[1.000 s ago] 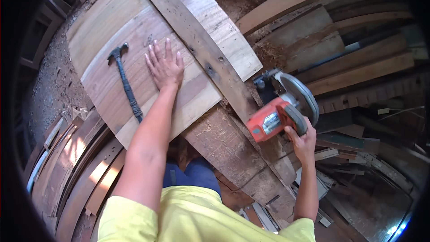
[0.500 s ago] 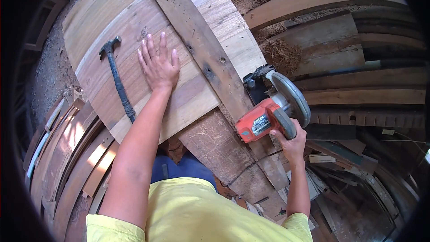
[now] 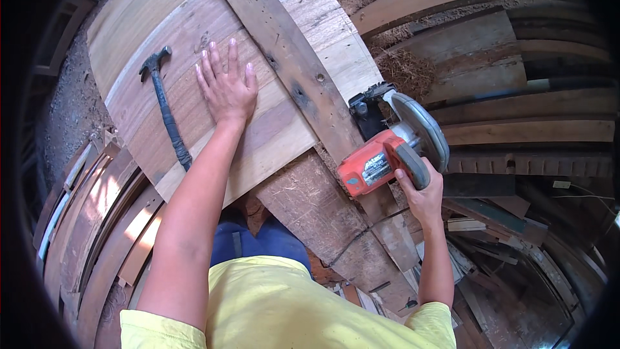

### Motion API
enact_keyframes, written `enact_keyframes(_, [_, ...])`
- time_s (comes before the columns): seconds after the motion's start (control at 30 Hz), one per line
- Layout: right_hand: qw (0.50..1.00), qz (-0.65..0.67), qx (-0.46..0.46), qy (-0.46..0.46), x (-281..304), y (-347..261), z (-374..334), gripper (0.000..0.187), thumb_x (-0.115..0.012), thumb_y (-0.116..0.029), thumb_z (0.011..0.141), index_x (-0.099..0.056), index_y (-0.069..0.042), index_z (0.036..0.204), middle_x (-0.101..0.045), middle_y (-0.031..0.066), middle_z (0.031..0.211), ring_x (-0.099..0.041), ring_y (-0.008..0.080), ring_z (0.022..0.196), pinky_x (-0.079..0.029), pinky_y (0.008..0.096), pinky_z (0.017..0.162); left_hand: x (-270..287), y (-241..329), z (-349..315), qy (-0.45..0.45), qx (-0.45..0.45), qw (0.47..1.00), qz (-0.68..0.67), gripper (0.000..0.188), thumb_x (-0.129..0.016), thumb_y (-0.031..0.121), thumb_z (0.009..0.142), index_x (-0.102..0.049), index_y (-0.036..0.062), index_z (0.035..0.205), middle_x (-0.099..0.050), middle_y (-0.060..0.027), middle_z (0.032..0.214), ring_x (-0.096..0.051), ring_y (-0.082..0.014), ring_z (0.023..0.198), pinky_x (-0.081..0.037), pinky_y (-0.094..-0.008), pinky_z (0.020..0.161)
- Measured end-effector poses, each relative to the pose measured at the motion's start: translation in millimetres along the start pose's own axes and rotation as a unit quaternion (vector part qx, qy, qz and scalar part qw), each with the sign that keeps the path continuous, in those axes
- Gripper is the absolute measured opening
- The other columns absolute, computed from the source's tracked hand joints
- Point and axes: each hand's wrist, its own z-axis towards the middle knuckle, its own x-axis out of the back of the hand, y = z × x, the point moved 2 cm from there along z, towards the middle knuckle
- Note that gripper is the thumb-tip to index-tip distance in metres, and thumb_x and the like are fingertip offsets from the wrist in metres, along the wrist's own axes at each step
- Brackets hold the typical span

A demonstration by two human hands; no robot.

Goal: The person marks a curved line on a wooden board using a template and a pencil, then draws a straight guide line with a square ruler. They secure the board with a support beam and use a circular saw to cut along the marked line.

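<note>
My left hand (image 3: 227, 87) lies flat with spread fingers on a wide wooden panel (image 3: 168, 19) made of joined boards. A claw hammer (image 3: 166, 106) with a dark wrapped handle rests on the panel to the left of that hand. Across the panel runs a long, worn straight board (image 3: 284, 45) with a few holes. My right hand (image 3: 423, 187) is closed around the rear handle of an orange circular saw (image 3: 371, 163). The saw sits at the panel's right edge, its base beside the straight board. Its round grey guard covers most of the blade.
Stacked planks (image 3: 536, 106) fill the right side, with wood shavings (image 3: 408, 71) near the panel's edge. More leaning boards (image 3: 110, 220) stand at the lower left. A rough board (image 3: 310, 200) with a dark cord across it lies under the saw end. Offcuts are scattered at the lower right.
The view has shifted slightly. The saw and both hands keep nearly the same places on the panel; the left hand stays flat and the right hand keeps its grip.
</note>
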Motion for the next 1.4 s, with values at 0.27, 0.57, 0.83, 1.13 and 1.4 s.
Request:
enact_keyframes(0.27, [0.998,0.038,0.038,0.033,-13.1,-19.3,5.1,0.044,-0.081,0.001,0.09,-0.069,-0.003,0.132,-0.078,0.008,0.113,-0.071,0.0119,0.102,-0.056,0.0309,0.095,2.4,-0.1,0.0,-0.018,0.001,1.0,-0.002,0.07,-0.049,0.048,0.105,-0.034,0.0251,0.169,-0.028,-0.0184,0.174,-0.021,-0.0391,0.162,-0.01,-0.0577,0.133])
enact_keyframes(0.57, [0.998,0.053,0.039,-0.008,-15.9,-6.0,18.2,0.053,-0.075,0.007,0.09,-0.066,-0.001,0.141,-0.076,0.0089,0.124,-0.069,0.0107,0.109,-0.054,0.0291,0.098,7.3,-1.3,1.7,-0.036,0.009,0.999,-0.01,0.072,-0.049,0.048,0.104,-0.032,0.0243,0.17,-0.026,-0.0186,0.174,-0.019,-0.0391,0.163,-0.009,-0.0577,0.133])
enact_keyframes(0.83, [0.999,0.041,0.028,-0.013,-16.2,-11.3,20.7,0.056,-0.072,0.009,0.088,-0.065,-0.002,0.142,-0.076,0.0083,0.123,-0.07,0.0108,0.107,-0.055,0.0291,0.098,6.0,-1.6,1.5,-0.044,0.007,0.999,-0.008,0.073,-0.048,0.047,0.105,-0.028,0.024,0.171,-0.022,-0.0189,0.175,-0.017,-0.0396,0.163,-0.008,-0.0585,0.133])
enact_keyframes(1.13, [0.997,0.069,-0.006,-0.017,-20.6,-8.6,26.1,0.057,-0.072,0.009,0.088,-0.065,-0.002,0.144,-0.077,0.0079,0.122,-0.07,0.0105,0.106,-0.055,0.0286,0.097,7.1,-0.8,2.9,-0.042,0.002,0.999,-0.009,0.071,-0.048,0.046,0.106,-0.031,0.0217,0.17,-0.026,-0.0204,0.174,-0.019,-0.0405,0.162,-0.01,-0.0587,0.133])
enact_keyframes(1.4, [0.998,0.066,-0.006,-0.013,-26.8,-18.2,34.1,0.057,-0.073,0.01,0.088,-0.065,-0.001,0.144,-0.075,0.0042,0.12,-0.068,0.0097,0.102,-0.055,0.0279,0.096,7.3,-1.9,2.9,-0.043,0.003,0.999,-0.017,0.072,-0.048,0.045,0.106,-0.031,0.0211,0.171,-0.027,-0.0207,0.173,-0.019,-0.0407,0.162,-0.01,-0.0586,0.133])
